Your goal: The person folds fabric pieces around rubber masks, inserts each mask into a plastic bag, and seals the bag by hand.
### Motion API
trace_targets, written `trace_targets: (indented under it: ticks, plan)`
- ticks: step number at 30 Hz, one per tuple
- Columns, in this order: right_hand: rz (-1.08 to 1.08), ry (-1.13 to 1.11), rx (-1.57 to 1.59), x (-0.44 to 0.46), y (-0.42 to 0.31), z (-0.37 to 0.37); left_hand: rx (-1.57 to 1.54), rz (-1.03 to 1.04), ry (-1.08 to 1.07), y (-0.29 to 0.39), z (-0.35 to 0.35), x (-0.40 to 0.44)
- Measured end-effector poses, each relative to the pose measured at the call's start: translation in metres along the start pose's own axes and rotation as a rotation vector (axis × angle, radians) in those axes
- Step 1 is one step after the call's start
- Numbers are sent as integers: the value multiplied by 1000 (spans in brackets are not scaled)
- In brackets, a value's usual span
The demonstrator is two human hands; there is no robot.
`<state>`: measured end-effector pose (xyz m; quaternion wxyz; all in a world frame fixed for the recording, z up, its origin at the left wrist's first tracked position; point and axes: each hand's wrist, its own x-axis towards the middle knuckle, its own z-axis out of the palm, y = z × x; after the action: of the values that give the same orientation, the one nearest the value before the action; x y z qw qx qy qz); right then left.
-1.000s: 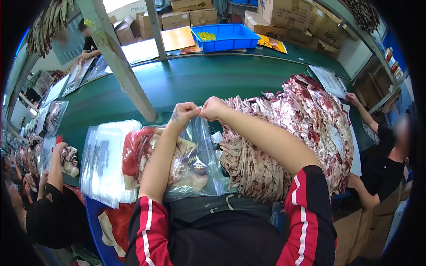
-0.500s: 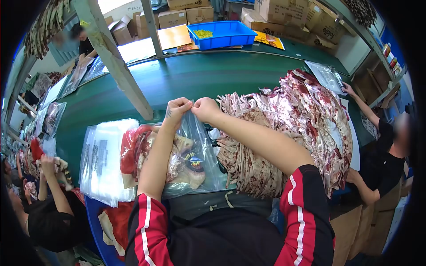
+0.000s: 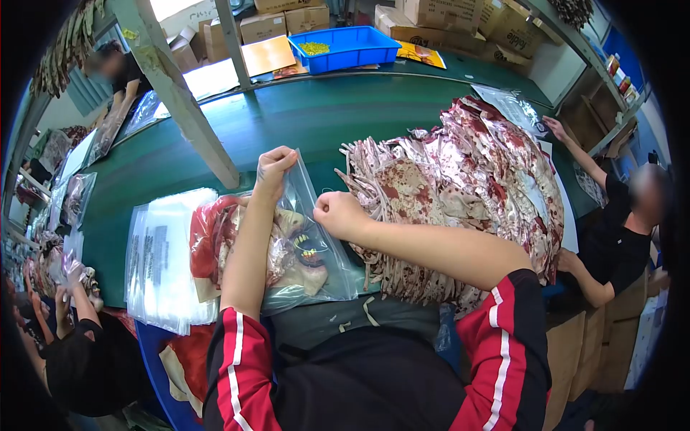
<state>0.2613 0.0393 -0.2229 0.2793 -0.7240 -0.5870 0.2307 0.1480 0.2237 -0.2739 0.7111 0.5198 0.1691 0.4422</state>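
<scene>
My left hand [image 3: 274,171] is closed on the top edge of a clear plastic bag [image 3: 334,269]. Inside the bag lies a mask [image 3: 307,251] with yellowish teeth and red fabric. My right hand [image 3: 343,214] is closed at the bag's right edge, near its upper part; its fingertips are pinched, and what they hold, if anything, is too small to make out. Left of the bag lies a stack of flat clear bags [image 3: 162,262]. To the right is a large pile of red-stained, cream fabric pieces [image 3: 474,194].
A blue tray [image 3: 345,52] with small yellow items stands beyond the green table [image 3: 302,108]. A slanted metal post [image 3: 180,100] rises at left of centre. Co-workers are at the left and at the right [image 3: 611,244]. Cardboard boxes [image 3: 445,14] stand at the back.
My hands, together at the bag's top edge before, are now apart: my right hand has moved down and right along the bag. The view has shifted slightly.
</scene>
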Motion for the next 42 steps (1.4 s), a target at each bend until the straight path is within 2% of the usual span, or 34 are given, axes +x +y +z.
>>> trace_targets:
  ticks: [6, 17, 19, 23, 28, 34, 38, 39, 41, 42]
  plan:
    - [7, -19, 5, -53, -6, -1, 19, 7, -17, 0, -3, 0]
    - [120, -176, 235, -147, -17, -13, -23, -13, -11, 2, -1, -1]
    - [115, -178, 248, -155, -17, -12, -21, -14, -17, 0, -3, 1]
    - [331, -327, 299, -164, -12, -5, -10, -2, -20, -2, -5, 2]
    - [494, -405, 388, -165, -24, 0, -38, 54, -55, -4, -9, 4]
    - [464, -457, 470, -164, -19, -1, -67, 47, -31, 1, -2, 2]
    - [571, -529, 549, -154, -17, -7, 265, -173, -126, 6, -7, 11]
    - [572, -540, 531, -148, -14, -7, 264, -171, -118, 15, -4, 7]
    - [573, -563, 507, -131, -12, -7, 509, -151, -122, 62, 14, -13]
    - [495, -498, 388, -124, -13, -8, 632, -143, -121, 86, 23, -25]
